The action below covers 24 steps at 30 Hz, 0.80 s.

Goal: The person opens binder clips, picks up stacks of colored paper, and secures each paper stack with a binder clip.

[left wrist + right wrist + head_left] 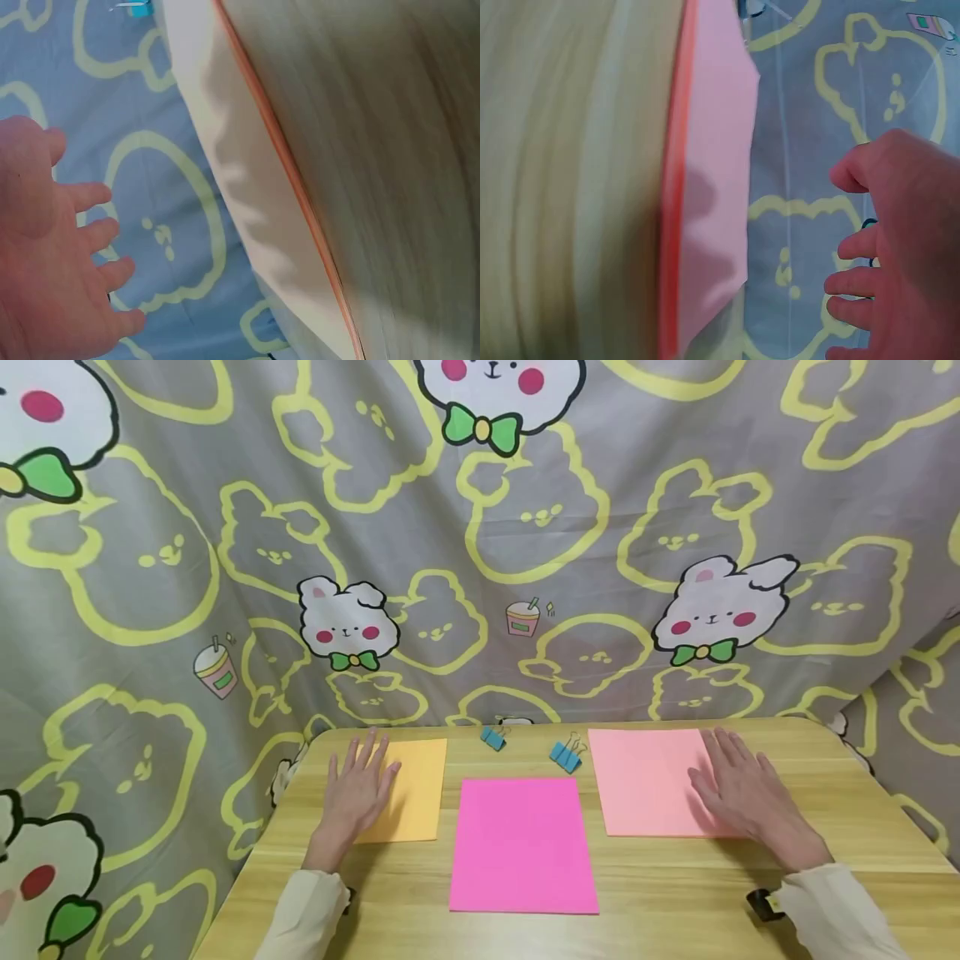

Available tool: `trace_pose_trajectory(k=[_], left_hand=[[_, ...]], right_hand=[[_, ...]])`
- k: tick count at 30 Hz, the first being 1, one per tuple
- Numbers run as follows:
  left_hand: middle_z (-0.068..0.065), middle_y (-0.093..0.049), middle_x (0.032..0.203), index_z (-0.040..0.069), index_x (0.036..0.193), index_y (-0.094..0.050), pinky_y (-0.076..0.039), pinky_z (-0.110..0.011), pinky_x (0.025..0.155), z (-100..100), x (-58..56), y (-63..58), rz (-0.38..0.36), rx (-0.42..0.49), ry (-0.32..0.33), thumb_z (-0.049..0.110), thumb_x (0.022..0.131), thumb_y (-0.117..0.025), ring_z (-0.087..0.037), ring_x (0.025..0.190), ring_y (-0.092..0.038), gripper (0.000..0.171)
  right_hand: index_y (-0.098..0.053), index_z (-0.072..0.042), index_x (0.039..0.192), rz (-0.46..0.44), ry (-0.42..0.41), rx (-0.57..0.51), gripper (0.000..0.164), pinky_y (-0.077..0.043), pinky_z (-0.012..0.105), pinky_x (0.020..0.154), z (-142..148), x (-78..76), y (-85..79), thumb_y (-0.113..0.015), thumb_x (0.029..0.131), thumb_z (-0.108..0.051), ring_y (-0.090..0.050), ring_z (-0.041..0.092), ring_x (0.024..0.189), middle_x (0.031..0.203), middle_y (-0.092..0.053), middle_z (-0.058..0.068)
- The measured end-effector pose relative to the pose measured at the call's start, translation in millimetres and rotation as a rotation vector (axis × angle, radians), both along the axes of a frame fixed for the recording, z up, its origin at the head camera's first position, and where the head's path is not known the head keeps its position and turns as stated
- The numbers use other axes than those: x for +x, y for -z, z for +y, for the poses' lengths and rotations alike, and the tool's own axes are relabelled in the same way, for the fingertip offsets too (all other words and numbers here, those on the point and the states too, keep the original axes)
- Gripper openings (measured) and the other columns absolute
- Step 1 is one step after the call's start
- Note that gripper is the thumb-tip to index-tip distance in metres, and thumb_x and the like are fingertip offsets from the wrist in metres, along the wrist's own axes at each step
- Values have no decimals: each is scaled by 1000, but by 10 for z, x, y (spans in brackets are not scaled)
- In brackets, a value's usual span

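Observation:
In the head view my left hand point(356, 793) is over the left part of an orange paper stack point(416, 793), fingers spread. The left wrist view shows this hand point(67, 247) raised off the stack point(247, 195), its shadow falling on the top sheet. On the other side, my right hand point(746, 789) hovers above the right part of a light pink paper stack point(645, 785). Its fingers are extended and hold nothing; the right wrist view shows a gap between them and the pink stack point(716, 150). A magenta paper stack point(521, 843) lies between the hands, nearer the front.
Two blue binder clips lie behind the magenta stack, one point(493, 738) to the left and one point(566, 757) closer to the pink stack. Everything rests on a wooden table point(660, 893). A patterned curtain point(465, 543) hangs along the table's back edge.

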<state>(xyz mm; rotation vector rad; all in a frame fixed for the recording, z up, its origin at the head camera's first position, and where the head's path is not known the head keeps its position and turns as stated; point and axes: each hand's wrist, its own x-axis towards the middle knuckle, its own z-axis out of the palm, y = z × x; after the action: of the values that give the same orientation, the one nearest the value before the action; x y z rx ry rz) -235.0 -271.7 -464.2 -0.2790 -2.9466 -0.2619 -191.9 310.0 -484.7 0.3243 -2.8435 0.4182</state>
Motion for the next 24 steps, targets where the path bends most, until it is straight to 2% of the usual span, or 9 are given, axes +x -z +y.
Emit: trace_pose_trajectory(k=[4, 7, 11, 15, 18, 21, 24], left_hand=[[-16, -11, 170, 10, 162, -30, -6, -73, 115, -13, 8, 4, -10, 52, -18, 51, 111, -28, -45, 154, -10, 66], [-19, -10, 170, 9, 161, -31, -9, -75, 113, -24, 12, 8, -10, 85, -25, 51, 111, -27, -47, 153, -10, 65], [-21, -10, 169, 8, 161, -32, -14, -78, 110, -27, 17, 38, -11, 131, -25, 49, 111, -27, -50, 151, -13, 64], [-25, -12, 168, 5, 159, -34, -22, -78, 108, -52, 38, 92, -41, 202, -29, 47, 111, -32, -53, 148, -20, 64], [-29, -13, 166, 3, 159, -32, -29, -79, 103, -127, 65, 114, -106, 241, -52, 47, 110, -40, -57, 145, -23, 66], [-34, -15, 163, 2, 159, -30, -31, -81, 99, -233, 93, 90, -180, 270, -106, 46, 107, -47, -64, 140, -24, 70], [-38, -18, 159, 0, 159, -27, -33, -82, 95, -304, 103, 18, -242, 287, -183, 45, 105, -50, -68, 135, -26, 73]], right_hand=[[-34, 14, 151, 38, -4, -4, 68, -27, 76, 106, -143, -8, -64, -54, 104, -30, -32, 57, 138, 151, -33, 41], [-41, 16, 145, 130, -35, -3, 63, -34, 73, 103, -287, -34, -75, -61, 98, -20, -42, 59, 129, 143, -42, 43], [-46, 15, 141, 218, -98, -106, 60, -41, 69, 99, -507, -64, -88, -69, 92, -11, -50, 57, 122, 137, -50, 39], [-45, 10, 145, 193, -120, -253, 60, -41, 68, 101, -767, -96, -153, -69, 95, -11, -48, 52, 127, 141, -50, 33], [-46, 7, 146, 185, -120, -299, 58, -40, 67, 102, -975, -149, -210, -68, 97, -13, -47, 50, 131, 144, -50, 30], [-47, 6, 146, 183, -142, -329, 57, -41, 65, 103, -1198, -218, -253, -69, 97, -14, -47, 48, 132, 144, -51, 29], [-44, 7, 148, 161, -165, -352, 61, -42, 64, 104, -1409, -291, -270, -69, 97, -16, -47, 47, 133, 145, -49, 29]])
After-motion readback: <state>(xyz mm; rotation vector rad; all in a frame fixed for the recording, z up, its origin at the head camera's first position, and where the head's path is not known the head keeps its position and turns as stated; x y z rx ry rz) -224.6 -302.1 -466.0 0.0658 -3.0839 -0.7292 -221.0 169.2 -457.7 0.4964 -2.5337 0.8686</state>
